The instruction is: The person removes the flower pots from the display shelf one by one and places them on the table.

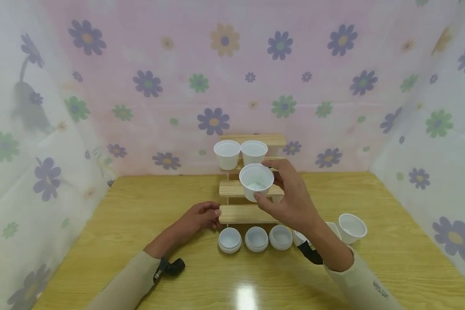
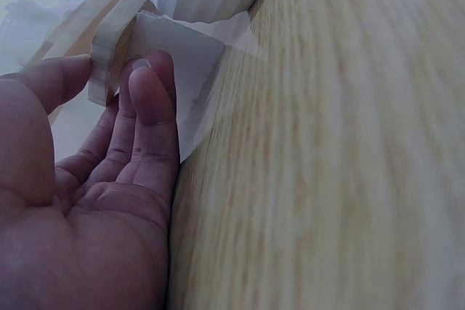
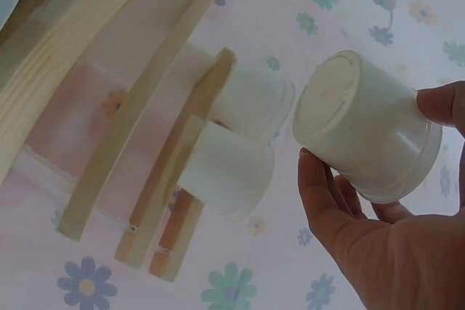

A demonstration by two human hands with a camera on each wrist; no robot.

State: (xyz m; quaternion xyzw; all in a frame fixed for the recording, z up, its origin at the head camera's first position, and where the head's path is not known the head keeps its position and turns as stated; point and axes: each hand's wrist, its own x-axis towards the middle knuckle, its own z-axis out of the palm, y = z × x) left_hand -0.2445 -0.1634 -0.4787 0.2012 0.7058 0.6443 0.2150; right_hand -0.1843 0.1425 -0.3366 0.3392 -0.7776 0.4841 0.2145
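Two white cups [image 1: 227, 156] stand side by side at the left end of the wooden stand [image 1: 248, 214], by the look of it on the second shelf from the top. A third cup [image 1: 256, 183] is in the right hand [image 1: 294, 200], held up in front of them over the stand's lower shelves. A fourth cup [image 1: 352, 224] is on the table [image 1: 159, 193], toward its right edge. Three small bowls [image 1: 230, 239] line up on the table along the stand's front edge, and something white beside them is too hidden by the right wrist to name.

From this layout the work seems about half done: two cups are up on the shelf, one is in hand but not set down, and one is left on the table. Whether the bowls have a part in it cannot be told.

The right arm reaches forward and inward from the table's front edge. Its fingers pinch the third cup, thumb low on the near side and forefinger up by the rim; the other fingers are bent behind, mostly out of sight. The left hand [image 1: 199, 220] lies low, close to the tabletop, at the stand's front left corner, its thumb and bent fingers pinching the end of the lowest shelf.
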